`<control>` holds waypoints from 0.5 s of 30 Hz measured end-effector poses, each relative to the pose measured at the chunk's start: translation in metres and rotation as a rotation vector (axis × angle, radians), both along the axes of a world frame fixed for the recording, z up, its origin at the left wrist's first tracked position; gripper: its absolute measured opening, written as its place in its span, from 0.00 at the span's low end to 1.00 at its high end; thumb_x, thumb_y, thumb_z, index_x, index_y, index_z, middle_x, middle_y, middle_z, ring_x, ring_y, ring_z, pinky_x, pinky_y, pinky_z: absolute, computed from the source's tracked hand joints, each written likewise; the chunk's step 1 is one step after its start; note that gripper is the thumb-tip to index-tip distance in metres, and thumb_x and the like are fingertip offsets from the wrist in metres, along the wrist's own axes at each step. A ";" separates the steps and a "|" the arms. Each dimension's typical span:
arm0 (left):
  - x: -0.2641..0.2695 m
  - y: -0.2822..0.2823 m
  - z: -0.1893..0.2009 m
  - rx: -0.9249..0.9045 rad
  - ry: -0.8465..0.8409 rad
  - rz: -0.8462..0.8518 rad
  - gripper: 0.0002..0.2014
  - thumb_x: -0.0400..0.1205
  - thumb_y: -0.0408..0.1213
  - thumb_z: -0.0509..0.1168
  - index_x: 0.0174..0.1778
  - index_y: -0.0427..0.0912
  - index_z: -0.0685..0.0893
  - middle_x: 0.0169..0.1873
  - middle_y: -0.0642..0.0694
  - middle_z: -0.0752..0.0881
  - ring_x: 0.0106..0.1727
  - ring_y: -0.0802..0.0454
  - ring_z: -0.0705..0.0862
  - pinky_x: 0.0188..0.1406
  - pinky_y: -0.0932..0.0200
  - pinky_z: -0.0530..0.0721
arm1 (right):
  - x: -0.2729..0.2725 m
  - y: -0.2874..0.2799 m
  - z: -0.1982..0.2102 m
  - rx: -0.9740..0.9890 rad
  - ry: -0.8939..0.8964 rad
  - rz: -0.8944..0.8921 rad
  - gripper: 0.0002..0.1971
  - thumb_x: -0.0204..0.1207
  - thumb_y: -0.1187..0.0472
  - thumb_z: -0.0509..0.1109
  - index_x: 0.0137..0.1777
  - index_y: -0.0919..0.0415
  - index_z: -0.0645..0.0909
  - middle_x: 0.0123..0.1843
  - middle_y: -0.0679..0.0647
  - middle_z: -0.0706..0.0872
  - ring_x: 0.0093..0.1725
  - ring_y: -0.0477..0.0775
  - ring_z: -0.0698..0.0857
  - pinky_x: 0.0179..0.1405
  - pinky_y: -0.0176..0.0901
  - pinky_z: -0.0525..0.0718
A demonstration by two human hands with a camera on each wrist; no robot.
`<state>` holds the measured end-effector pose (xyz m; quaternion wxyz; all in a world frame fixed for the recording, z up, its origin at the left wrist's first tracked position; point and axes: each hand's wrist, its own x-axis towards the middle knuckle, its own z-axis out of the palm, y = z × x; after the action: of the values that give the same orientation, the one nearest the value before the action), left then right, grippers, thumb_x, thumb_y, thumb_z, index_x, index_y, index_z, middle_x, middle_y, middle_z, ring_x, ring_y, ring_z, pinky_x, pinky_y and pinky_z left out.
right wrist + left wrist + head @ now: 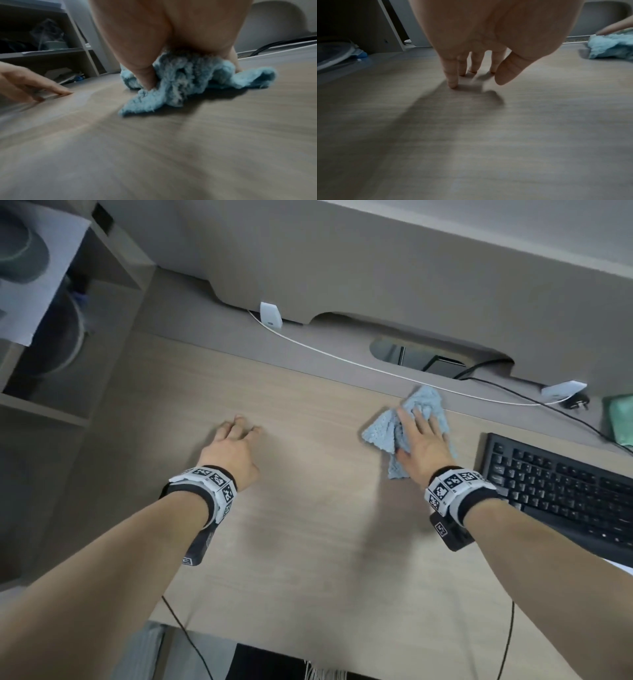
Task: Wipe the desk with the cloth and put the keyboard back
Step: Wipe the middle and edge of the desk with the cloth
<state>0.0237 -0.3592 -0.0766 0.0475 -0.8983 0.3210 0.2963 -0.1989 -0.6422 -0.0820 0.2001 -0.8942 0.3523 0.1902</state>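
Observation:
A crumpled light-blue cloth [383,433] [180,83] lies on the wooden desk [308,542] right of centre, near the back strip. My right hand [419,429] [193,77] lies on top of it with fingers stretched out and pressing it down, the thumb dug into a fold. My left hand [245,428] [479,78] holds nothing and rests its fingertips on the bare desk left of centre. The cloth [611,47] also shows at the right edge of the left wrist view. A black keyboard [561,491] sits at the desk's right side, just right of my right wrist.
A white cable [342,357] and a black cable [513,392] run along the back strip, with a white adapter [270,316] behind. A green item [621,419] lies at the far right. An open shelf unit [51,337] stands to the left.

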 end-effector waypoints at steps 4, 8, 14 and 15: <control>-0.003 0.004 -0.002 0.020 -0.036 -0.066 0.42 0.72 0.37 0.61 0.82 0.58 0.53 0.85 0.48 0.48 0.84 0.43 0.49 0.73 0.46 0.72 | 0.027 0.017 -0.002 0.010 -0.001 -0.185 0.47 0.76 0.64 0.69 0.86 0.52 0.40 0.89 0.53 0.46 0.87 0.64 0.44 0.82 0.72 0.52; 0.007 0.015 -0.002 -0.015 -0.026 -0.157 0.42 0.73 0.39 0.63 0.83 0.56 0.52 0.85 0.46 0.48 0.84 0.41 0.50 0.73 0.47 0.72 | 0.082 0.067 -0.001 -0.013 0.070 -0.061 0.47 0.73 0.68 0.67 0.87 0.52 0.45 0.89 0.48 0.41 0.87 0.64 0.41 0.81 0.74 0.51; 0.055 0.059 0.001 -0.203 -0.024 0.021 0.34 0.74 0.36 0.63 0.79 0.43 0.66 0.82 0.42 0.59 0.82 0.40 0.57 0.80 0.51 0.59 | 0.139 0.205 0.004 0.103 0.089 0.369 0.49 0.73 0.63 0.67 0.87 0.49 0.38 0.88 0.46 0.36 0.86 0.65 0.36 0.79 0.76 0.43; 0.068 0.070 0.001 -0.187 -0.083 0.066 0.33 0.75 0.36 0.62 0.79 0.43 0.66 0.83 0.40 0.58 0.83 0.39 0.56 0.81 0.50 0.56 | 0.137 0.214 0.002 0.108 0.090 0.406 0.48 0.75 0.61 0.67 0.87 0.48 0.38 0.88 0.46 0.36 0.86 0.65 0.35 0.80 0.76 0.42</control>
<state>0.0913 -0.2888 -0.0760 -0.0331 -0.9203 0.3155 0.2290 -0.0620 -0.4278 -0.0802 0.1894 -0.9254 0.1626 0.2850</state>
